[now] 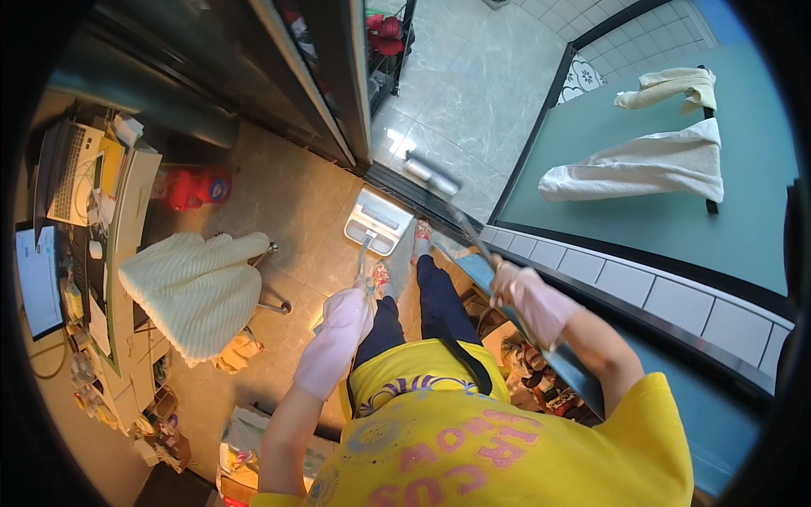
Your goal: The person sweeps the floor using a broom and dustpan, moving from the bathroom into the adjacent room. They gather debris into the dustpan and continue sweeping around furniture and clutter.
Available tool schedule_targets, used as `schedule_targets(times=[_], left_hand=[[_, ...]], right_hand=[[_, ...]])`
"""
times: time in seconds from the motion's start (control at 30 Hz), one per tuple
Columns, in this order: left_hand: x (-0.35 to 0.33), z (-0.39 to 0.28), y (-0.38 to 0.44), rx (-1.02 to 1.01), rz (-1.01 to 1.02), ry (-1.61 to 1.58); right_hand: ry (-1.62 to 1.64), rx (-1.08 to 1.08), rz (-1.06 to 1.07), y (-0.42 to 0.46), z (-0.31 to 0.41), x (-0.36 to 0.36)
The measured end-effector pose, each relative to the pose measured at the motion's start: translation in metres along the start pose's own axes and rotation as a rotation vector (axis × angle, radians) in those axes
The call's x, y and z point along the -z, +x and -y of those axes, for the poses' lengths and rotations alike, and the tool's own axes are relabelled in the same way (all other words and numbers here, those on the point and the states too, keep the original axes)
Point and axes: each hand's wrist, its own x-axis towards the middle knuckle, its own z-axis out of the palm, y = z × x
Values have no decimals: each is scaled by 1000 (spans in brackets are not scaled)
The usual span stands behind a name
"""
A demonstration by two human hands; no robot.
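Note:
My left hand, in a pale pink glove, grips the thin handle of a white dustpan. The dustpan lies on the tiles beside the dark door track, just ahead of my feet. My right hand, also gloved, is closed around a long grey pole. At the pole's far end is a pale, blurred head, above or on the far side of the track; whether it is a broom or a mop I cannot tell. My fingers on the left are partly hidden by the glove's bulk.
Dark sliding door panels stand ahead. Towels hang on a greenish glass panel at right. A chair draped in a cream ribbed cover, red bottles and a desk with a laptop occupy the left. Cluttered shelves flank my right leg.

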Motion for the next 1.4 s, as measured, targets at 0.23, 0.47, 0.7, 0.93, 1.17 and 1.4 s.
schedule_targets(times=[0.23, 0.47, 0.7, 0.93, 1.17, 1.4], left_hand=[[-13, 44, 9, -120, -36, -37], [-9, 52, 1, -253, -70, 176], [-37, 92, 27, -236, -91, 102], [-30, 83, 26, 15, -40, -510], [-28, 89, 33, 301, 31, -936], [-29, 87, 33, 362, 49, -961]], right_hand=[[-412, 96, -206, -152, -43, -89], [-236, 303, -227, -93, 20, -1], [103, 679, 68, -16, -33, -42], [-340, 133, -22, -162, -53, -86], [-228, 326, -316, -101, -18, -63], [45, 103, -136, -74, -37, -86]])
